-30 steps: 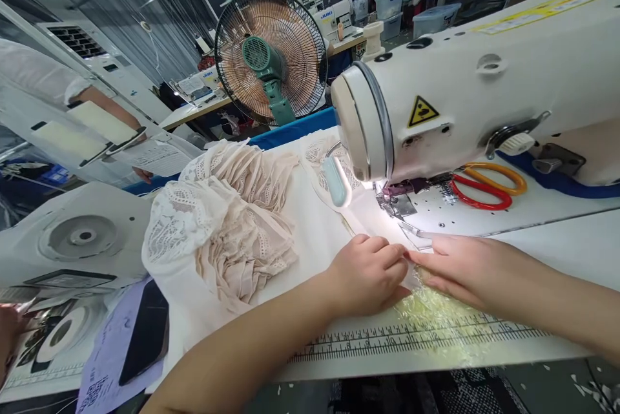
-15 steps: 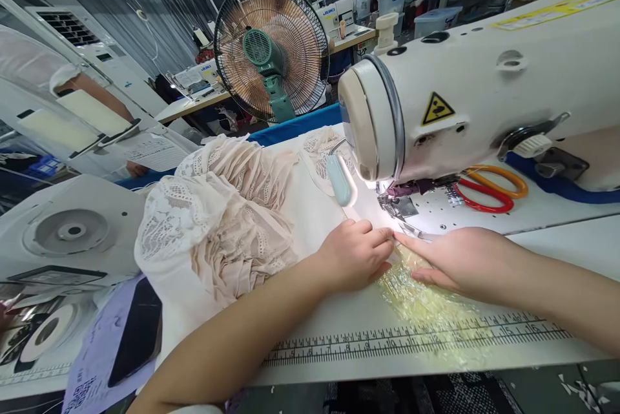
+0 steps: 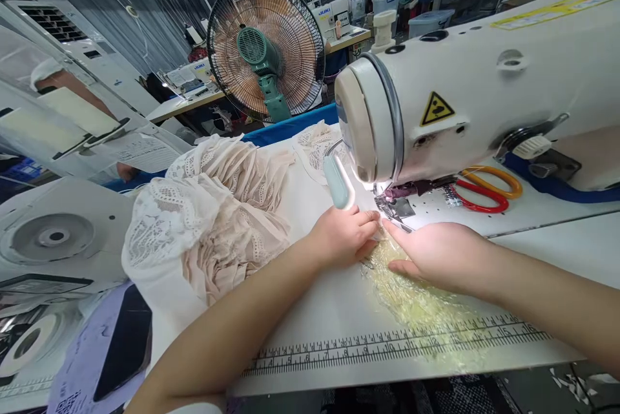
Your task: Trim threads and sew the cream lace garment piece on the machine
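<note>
My left hand (image 3: pixel 343 236) rests on the sewing table just in front of the presser foot (image 3: pixel 385 206), with its fingers curled and pressed together. What its fingertips hold is hidden. Facing it, my right hand (image 3: pixel 438 252) lies with the index finger stretched toward the foot and the thumb apart. Beneath and beside that hand spreads a shiny, pale yellow, see-through crinkled strip material (image 3: pixel 416 301), reaching down over the printed ruler (image 3: pixel 358 352). The white sewing machine (image 3: pixel 460 97) stands over both hands, its lamp lighting the needle area.
A heap of beige lace garments (image 3: pixel 232 227) lies to the left, another lace piece (image 3: pixel 312 146) behind. Scissors with red and orange handles (image 3: pixel 484 197) rest under the machine arm. A light-blue handle-shaped object (image 3: pixel 338 181), a phone (image 3: pixel 124 343) and a fan (image 3: pixel 266 52) are around.
Both hands have moved slightly left and up in the picture, nearer the presser foot. The whole view has shifted a little to the left.
</note>
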`<state>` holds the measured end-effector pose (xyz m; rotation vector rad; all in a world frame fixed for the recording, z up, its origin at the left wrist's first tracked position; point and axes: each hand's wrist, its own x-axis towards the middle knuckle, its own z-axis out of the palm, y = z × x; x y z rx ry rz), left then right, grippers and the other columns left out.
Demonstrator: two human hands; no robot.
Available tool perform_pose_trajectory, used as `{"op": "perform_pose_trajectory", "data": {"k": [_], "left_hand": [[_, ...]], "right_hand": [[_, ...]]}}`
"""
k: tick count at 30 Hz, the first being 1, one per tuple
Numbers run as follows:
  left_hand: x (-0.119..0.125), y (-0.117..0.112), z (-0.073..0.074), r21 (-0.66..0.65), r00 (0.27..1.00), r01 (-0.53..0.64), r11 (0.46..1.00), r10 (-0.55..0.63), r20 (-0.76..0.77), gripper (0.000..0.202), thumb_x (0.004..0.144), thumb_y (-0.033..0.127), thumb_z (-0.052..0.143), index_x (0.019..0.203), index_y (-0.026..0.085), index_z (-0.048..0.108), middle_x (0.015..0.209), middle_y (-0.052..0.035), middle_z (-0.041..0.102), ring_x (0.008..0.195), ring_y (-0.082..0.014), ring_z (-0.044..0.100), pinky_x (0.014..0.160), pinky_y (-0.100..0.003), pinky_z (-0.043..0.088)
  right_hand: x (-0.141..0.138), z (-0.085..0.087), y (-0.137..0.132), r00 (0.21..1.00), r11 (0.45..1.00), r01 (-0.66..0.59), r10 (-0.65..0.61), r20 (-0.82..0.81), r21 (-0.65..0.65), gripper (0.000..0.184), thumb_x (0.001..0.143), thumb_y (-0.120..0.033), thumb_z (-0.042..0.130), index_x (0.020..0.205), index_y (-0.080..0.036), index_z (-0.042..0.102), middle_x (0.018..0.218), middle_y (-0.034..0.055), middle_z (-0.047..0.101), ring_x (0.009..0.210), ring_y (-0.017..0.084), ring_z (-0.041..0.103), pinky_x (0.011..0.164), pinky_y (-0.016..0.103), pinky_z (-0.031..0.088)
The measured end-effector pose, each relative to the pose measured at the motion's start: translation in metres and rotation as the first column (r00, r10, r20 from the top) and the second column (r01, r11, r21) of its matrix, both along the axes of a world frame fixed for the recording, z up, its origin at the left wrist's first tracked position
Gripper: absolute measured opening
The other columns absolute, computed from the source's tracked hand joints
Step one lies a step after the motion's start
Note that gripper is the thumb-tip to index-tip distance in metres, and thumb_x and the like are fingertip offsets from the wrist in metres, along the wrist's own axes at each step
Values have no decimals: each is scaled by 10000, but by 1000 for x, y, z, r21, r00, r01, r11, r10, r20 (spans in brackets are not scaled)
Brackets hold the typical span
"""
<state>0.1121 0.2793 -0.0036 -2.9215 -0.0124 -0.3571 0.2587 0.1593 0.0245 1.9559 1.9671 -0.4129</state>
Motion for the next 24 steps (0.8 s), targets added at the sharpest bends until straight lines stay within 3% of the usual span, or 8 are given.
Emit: {"op": "perform_pose_trajectory", "data": {"k": [9,15,17,20,24], "left_hand": [[4,21,-4,-53,997,-69,996,67,-49,275,851,315,421,966,174,627,1156,14,614,814,-193,556,633,-360,426],[0,26,-7,-131,976,-203,970,190,-107,317,864,331,436,1096,174,583,1208,-71,561,1033,-248,521,879,-410,432],[-1,28,-6,-157,935,-350,924,334,-120,350,850,296,451,1169,177,534,1227,-103,531,1092,-270,497,911,-438,422],[4,40,-4,-206,825,-563,800,527,-207,415,823,281,480,1207,126,485,1185,-146,539,1100,-295,499,906,-439,439],[22,49,4,-202,750,-647,735,567,-342,395,805,304,530,1163,138,520,1163,-117,565,1072,-281,533,901,-411,460]], "right_hand": [[-7,-5,-5,997,997,75,-75,22,2,639,928,-433,389,1455,-149,163,628,48,637,587,268,613,390,303,242],[-7,-19,-20,999,976,12,-20,37,216,517,926,-360,419,1395,-151,356,690,75,651,595,231,615,388,275,189],[-6,-20,-22,1000,963,-17,13,16,270,493,922,-326,424,1375,-132,391,699,89,654,598,227,617,391,269,186],[-3,-21,-22,998,957,-60,61,5,283,488,926,-298,411,1375,-108,386,694,98,654,584,232,617,382,267,202],[5,-30,-28,991,952,-127,135,-12,277,484,936,-263,357,1378,-66,367,689,113,654,586,258,623,399,301,329]]}}
